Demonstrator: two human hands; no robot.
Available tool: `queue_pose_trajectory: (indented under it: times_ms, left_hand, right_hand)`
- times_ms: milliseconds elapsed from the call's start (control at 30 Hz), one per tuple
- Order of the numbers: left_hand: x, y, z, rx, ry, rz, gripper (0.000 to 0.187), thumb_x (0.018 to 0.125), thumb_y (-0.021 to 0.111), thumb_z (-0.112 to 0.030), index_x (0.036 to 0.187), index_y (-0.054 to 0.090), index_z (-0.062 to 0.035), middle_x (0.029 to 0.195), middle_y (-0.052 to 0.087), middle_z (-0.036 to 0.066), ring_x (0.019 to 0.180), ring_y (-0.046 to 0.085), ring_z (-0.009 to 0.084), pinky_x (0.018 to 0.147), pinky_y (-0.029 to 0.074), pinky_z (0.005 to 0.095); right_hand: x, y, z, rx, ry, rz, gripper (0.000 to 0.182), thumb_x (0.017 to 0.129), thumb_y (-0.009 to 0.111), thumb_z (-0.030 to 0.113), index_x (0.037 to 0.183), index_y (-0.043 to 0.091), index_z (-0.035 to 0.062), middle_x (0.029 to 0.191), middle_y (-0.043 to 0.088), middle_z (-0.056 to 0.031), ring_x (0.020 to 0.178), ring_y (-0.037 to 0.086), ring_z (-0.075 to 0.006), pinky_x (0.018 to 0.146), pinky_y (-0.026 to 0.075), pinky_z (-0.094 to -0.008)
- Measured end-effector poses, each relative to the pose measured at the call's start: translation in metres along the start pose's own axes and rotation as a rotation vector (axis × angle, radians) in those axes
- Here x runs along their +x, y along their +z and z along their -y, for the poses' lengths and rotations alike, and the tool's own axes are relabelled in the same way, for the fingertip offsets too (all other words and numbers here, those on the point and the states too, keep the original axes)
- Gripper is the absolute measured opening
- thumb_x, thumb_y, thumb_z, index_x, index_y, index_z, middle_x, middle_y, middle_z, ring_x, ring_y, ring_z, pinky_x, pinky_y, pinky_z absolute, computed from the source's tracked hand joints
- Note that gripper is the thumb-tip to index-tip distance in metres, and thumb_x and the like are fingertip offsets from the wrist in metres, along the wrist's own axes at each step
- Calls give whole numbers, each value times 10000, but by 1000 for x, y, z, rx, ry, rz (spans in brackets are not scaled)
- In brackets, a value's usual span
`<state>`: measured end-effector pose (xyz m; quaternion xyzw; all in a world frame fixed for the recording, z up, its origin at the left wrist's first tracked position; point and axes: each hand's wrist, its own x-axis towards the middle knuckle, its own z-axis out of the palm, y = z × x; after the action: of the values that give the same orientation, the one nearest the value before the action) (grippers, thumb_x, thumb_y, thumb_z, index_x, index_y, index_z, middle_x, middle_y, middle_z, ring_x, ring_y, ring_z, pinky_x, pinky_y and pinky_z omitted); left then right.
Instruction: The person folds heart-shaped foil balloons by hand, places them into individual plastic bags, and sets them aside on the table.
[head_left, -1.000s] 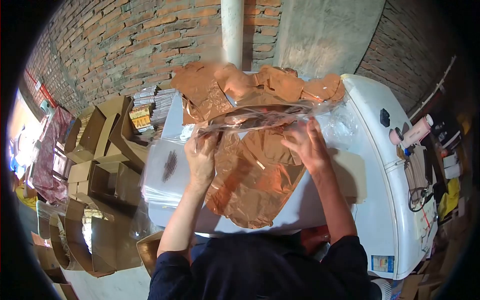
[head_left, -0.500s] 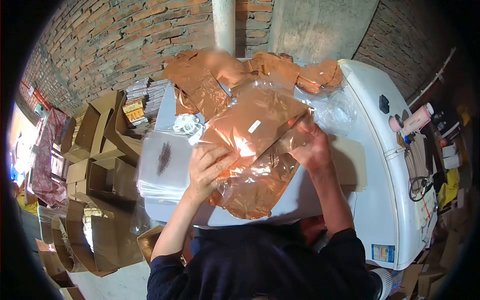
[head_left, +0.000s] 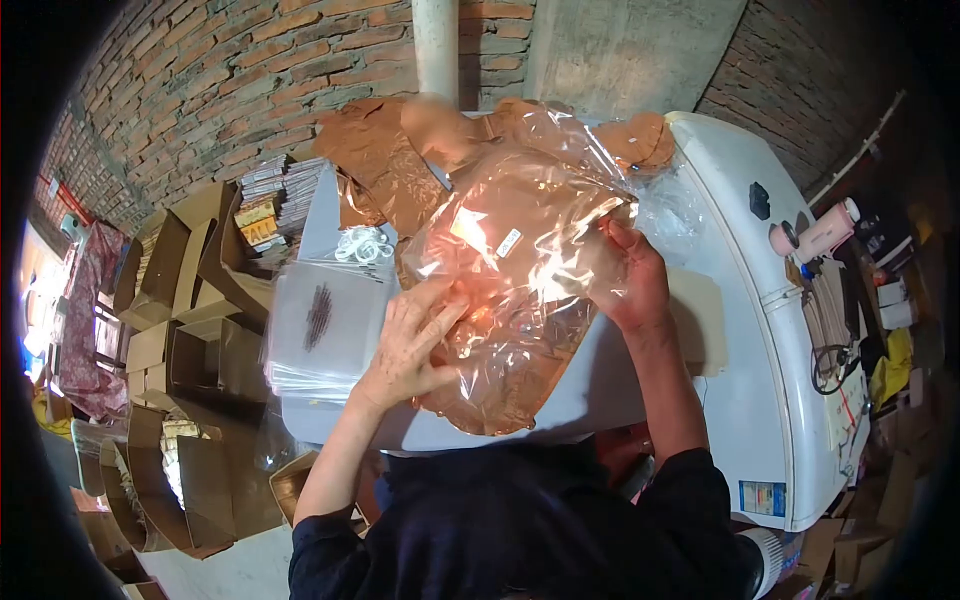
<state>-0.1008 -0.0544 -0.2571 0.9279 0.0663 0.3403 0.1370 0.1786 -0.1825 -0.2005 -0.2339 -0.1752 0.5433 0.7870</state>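
Across the middle of the table lies a clear plastic bag (head_left: pixel 560 270) over shiny copper-coloured foil (head_left: pixel 490 205) that bears a small white label (head_left: pixel 508 243). My left hand (head_left: pixel 415 335) rests on the lower left of the bag, fingers stretched out and thumb apart. At the bag's right side, my right hand (head_left: pixel 632 272) is closed on its edge, with the fingertips partly behind the film. A rounded foil end pokes out at the bottom of the bag. More copper-coloured foil pieces (head_left: pixel 375 150) lie behind it.
Left of the bag stand a stack of clear plastic sleeves (head_left: pixel 325 325) and coiled white ribbons (head_left: pixel 364 244). Open cardboard boxes (head_left: pixel 215 365) crowd the left side. A cream-coloured card (head_left: pixel 697 320) and crumpled clear plastic (head_left: pixel 672 212) lie to the right, beside a white appliance (head_left: pixel 740 190).
Clear film now covers more of the copper foil. My left hand has opened out and lies flatter on the bag. My right hand keeps its hold on the right edge.
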Motion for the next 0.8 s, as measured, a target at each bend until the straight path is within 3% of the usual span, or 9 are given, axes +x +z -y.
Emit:
queue_pose_trajectory:
  times_ms: [100,167,267,400,500,567,733,800]
  left_hand:
    - [8,-4,-8,-152,-22,82,1024,611,867,-372,1463,357,-120,1490,309,199,1368,324,386,1069,321,485]
    - [15,-5,-8,-263,-63,88,1116,598,877,-423,1492,289,-108,1526,229,229,1410,246,407,1109,277,508]
    - [39,1,-9,-228,-136,-44,1140,625,833,-532,1496,262,-69,1539,203,246,1415,233,427,1138,234,507]
    - [79,10,-25,-119,-161,-99,1038,672,835,-366,1490,272,-63,1527,221,247,1419,235,416,1138,252,497]
    - [95,23,-24,-67,-94,-135,978,692,808,-297,1486,283,-72,1527,228,238,1420,236,412,1140,261,492]
    - [105,20,-24,-162,-119,-96,963,697,801,-291,1485,290,-78,1532,214,233,1425,224,410,1141,262,490]
    - [110,15,-22,-391,-98,-69,986,717,776,-278,1507,226,-66,1548,192,218,1444,203,376,1160,228,456]
    - [109,16,-10,-386,-173,-103,974,750,761,-292,1510,202,-50,1549,209,208,1441,219,351,1160,225,439]
  right_hand:
    - [6,-25,7,-35,-1,-43,175,905,593,171,1032,665,73,1025,688,-49,976,637,-220,898,491,-425]
    - [9,-36,4,-330,-151,-36,188,910,595,180,1050,661,73,1036,688,-52,993,634,-230,907,485,-447]
    - [12,-31,-6,-439,-251,-141,210,920,591,192,1081,652,72,1057,683,-57,1008,629,-235,914,481,-455]
    - [2,-4,0,-128,-52,-32,249,937,576,220,1127,631,68,1091,670,-63,1026,622,-231,927,475,-444]
    - [0,1,4,-98,-33,57,275,950,558,246,1155,612,71,1091,662,-62,1017,621,-225,926,477,-442]
    - [1,-12,11,-140,-43,-33,283,955,545,256,1161,606,72,1081,661,-62,1010,620,-220,928,476,-441]
    - [-1,2,14,-150,-94,-41,241,916,610,267,1111,612,125,903,644,-16,796,615,-154,692,518,-318]
    - [-4,6,16,-152,-116,-38,239,917,607,263,1111,607,124,947,645,-21,842,610,-158,729,518,-320]
